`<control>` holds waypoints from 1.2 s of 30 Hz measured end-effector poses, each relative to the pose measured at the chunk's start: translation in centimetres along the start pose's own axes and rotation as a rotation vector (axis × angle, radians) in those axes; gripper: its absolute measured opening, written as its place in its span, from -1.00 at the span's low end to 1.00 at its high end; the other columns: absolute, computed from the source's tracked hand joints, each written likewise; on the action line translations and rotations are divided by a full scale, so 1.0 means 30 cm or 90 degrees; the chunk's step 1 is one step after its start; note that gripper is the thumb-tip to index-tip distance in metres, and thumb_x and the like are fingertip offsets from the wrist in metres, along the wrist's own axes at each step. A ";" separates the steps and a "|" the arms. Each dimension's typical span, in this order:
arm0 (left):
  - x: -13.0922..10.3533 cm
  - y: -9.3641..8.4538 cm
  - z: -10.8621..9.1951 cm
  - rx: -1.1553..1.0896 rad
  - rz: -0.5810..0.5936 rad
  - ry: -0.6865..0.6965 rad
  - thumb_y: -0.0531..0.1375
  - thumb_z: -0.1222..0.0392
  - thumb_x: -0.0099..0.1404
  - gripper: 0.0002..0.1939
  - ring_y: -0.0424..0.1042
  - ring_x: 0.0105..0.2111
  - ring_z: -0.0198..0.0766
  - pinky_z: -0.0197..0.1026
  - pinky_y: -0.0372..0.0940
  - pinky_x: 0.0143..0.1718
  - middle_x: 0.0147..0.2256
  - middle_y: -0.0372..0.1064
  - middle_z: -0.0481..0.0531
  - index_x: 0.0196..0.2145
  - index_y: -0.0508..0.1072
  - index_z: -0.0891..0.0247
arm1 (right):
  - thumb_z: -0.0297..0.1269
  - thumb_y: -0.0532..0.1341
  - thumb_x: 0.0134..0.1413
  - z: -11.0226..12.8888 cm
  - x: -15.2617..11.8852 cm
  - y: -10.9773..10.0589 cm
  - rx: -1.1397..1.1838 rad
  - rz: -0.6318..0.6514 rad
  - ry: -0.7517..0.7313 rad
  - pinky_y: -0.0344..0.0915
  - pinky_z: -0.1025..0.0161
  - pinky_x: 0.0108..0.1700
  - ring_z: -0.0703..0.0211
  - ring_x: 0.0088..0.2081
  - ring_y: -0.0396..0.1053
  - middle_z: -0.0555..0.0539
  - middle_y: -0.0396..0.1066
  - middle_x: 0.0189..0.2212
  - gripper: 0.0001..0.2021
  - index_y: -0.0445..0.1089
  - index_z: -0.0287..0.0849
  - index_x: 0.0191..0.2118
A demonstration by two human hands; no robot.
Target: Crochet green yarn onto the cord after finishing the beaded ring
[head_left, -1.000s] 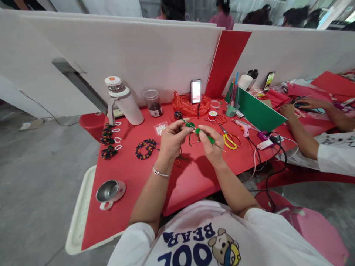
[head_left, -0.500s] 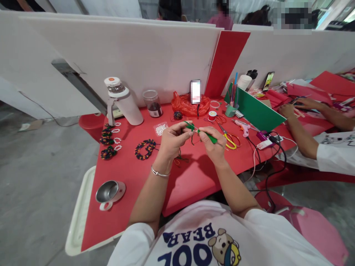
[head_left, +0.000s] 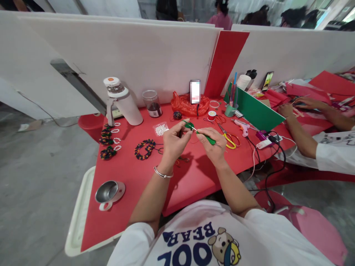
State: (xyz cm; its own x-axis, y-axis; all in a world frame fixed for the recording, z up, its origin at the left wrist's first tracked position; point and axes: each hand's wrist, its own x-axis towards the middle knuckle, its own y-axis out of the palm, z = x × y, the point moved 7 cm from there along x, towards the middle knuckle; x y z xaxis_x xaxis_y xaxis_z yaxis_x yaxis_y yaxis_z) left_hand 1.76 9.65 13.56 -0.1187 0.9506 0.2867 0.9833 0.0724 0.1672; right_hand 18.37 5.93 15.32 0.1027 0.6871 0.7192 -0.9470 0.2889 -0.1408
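Note:
My left hand pinches a small piece of green yarn work between thumb and fingers, above the middle of the red table. Facing it, my right hand is closed on a crochet hook with a green handle. The hook's thin metal shaft points left, and its tip reaches the green yarn; whether it passes through a loop is too small to tell. Below my hands, loose dark strands lie on the tabletop. A multicoloured yarn loop rests left of my left hand.
A bag of white beads, a dark yarn ball and yellow-handled scissors lie around my hands. Farther out are a steel cup, a large flask, a glue gun and power cords. A co-worker's hands are at the right.
My left hand has turned slightly and its wrist has shifted a little right. More of the hook's metal shaft shows between my hands, and the green strand hanging there is out of sight.

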 end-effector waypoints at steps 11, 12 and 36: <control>0.011 0.018 0.023 -0.140 0.099 -0.082 0.51 0.24 -0.04 -0.50 0.38 -0.48 -0.40 -0.32 0.25 -0.44 -0.39 0.57 0.00 -0.08 0.69 0.27 | -0.03 0.33 0.26 -0.072 -0.011 0.002 0.059 -0.028 0.138 0.54 0.10 -0.10 0.12 -0.27 0.59 -0.05 0.65 -0.30 -0.78 0.65 -0.03 -0.23; 0.010 0.018 0.026 -0.146 0.100 -0.091 0.51 0.24 -0.05 -0.50 0.36 -0.49 -0.42 -0.33 0.22 -0.46 -0.38 0.58 0.01 -0.09 0.69 0.27 | -0.03 0.33 0.26 -0.074 -0.010 0.002 0.063 -0.027 0.146 0.54 0.12 -0.10 0.12 -0.28 0.58 -0.05 0.65 -0.31 -0.78 0.65 -0.03 -0.23; 0.015 -0.018 -0.010 -0.099 0.015 -0.023 0.50 0.03 0.10 -0.76 0.09 -0.65 -0.49 -0.33 -0.01 -0.64 -0.58 0.40 -0.05 -0.44 0.66 0.26 | -0.20 0.58 -0.22 -0.144 -0.054 0.111 0.509 0.109 0.587 0.46 0.42 -0.51 0.16 -0.28 0.67 0.00 0.68 -0.25 -0.56 0.59 -0.07 -0.12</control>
State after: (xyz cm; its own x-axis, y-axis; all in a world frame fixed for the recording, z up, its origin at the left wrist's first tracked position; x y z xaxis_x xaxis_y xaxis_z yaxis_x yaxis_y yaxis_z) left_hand 1.12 9.94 13.90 -0.0887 0.9618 0.2590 0.9522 0.0056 0.3053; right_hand 16.36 8.66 10.75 -0.1711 0.9833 -0.0621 -0.8562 -0.1173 0.5032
